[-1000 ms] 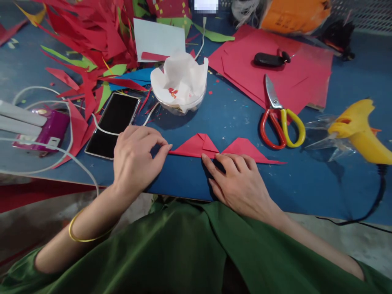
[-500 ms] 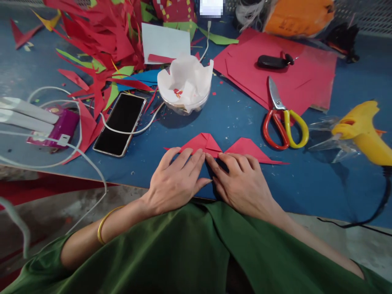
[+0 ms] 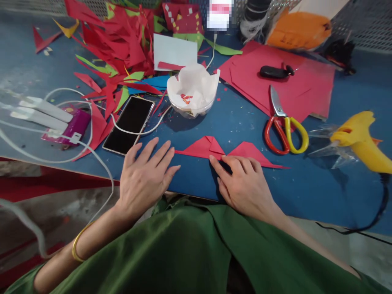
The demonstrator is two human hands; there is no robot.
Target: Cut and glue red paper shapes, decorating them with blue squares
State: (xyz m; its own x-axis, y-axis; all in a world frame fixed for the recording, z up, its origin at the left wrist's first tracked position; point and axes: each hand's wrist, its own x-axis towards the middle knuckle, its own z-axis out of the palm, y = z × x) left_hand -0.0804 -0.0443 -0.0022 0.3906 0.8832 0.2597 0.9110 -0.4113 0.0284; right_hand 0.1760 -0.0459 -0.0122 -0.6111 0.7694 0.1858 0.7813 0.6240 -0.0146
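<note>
On the flat blue table (image 3: 192,179), we hold down the folded red paper (image 3: 199,148) with our right hand (image 3: 246,185), fingers parted, apparently for steadiness, our left hand (image 3: 143,179) spread-fingered.

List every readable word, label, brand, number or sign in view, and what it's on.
None legible.
Orange packet: dark marks, too blurred to read.
Lit panel at the top edge: pixelated, unreadable.
White square piece on the purple block: mark too small.

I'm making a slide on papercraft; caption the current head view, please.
The right hand touches folded red paper, the left hand spread beside it, scissors lying nearby.
</note>
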